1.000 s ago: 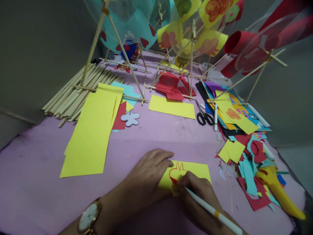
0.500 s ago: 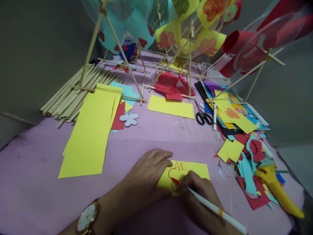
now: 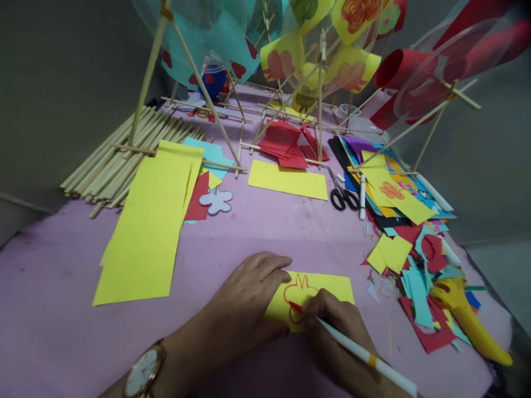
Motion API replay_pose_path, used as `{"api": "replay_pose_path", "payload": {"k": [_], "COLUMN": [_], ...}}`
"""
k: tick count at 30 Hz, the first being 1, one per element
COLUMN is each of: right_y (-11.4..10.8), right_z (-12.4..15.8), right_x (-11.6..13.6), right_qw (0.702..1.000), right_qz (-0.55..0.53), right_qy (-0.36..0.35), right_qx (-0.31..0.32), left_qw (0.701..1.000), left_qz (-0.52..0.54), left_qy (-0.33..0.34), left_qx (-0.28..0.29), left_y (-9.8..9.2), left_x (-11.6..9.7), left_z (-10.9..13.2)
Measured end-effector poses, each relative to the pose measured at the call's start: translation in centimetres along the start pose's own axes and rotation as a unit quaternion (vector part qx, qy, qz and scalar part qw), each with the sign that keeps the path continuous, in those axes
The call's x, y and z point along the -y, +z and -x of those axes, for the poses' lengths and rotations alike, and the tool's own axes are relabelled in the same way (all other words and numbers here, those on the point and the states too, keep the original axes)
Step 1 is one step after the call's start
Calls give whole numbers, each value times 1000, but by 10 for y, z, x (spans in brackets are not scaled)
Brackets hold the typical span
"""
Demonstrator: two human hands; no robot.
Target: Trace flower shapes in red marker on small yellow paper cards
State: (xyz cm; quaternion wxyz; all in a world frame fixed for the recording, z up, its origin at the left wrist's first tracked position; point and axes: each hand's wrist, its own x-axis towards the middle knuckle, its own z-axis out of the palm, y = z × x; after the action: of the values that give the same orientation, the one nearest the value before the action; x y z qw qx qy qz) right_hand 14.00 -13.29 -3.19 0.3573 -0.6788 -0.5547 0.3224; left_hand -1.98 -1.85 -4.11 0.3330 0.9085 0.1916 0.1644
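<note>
My right hand (image 3: 340,329) grips a white felt-tip pen (image 3: 352,348), its red tip resting on a small yellow paper card (image 3: 336,284). A red butterfly-like outline (image 3: 302,283) with two pointed feelers shows on the card, its lower right part hidden behind my fingers. My left hand (image 3: 253,293) lies flat over the card's left end, fingers stretched out, with a watch (image 3: 143,371) at the wrist. Farther off to the left lies a pale butterfly-shaped cutout (image 3: 216,201) beside red paper.
Long yellow sheets (image 3: 145,237) and a pile of wooden sticks (image 3: 108,155) lie left. Scissors (image 3: 343,198) and a stack of coloured paper are at right, near paper scraps and a yellow glue gun (image 3: 468,320). Stick frames with paper pinwheels (image 3: 321,72) stand behind.
The view has shifted slightly, so everything sits a little farther left. Both hands keep their places on the card, and the pen tip stays near the outline's left side.
</note>
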Motion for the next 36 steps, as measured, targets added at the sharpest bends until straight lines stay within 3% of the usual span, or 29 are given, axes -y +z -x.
{"api": "replay_pose_path", "payload": {"k": [8, 36], "right_y": [2, -2], "right_z": [-1, 0], "right_x": [-3, -3], "right_qw": [999, 1000], "right_qz": [37, -6], "right_qy": [-29, 4], "right_qx": [-7, 17], "left_qw": [1000, 1000], "left_qz": [0, -7], "left_qy": [1, 2], "left_qx": [3, 12], "left_y": [-1, -2], "left_x": [-1, 0], "left_z": [0, 0]}}
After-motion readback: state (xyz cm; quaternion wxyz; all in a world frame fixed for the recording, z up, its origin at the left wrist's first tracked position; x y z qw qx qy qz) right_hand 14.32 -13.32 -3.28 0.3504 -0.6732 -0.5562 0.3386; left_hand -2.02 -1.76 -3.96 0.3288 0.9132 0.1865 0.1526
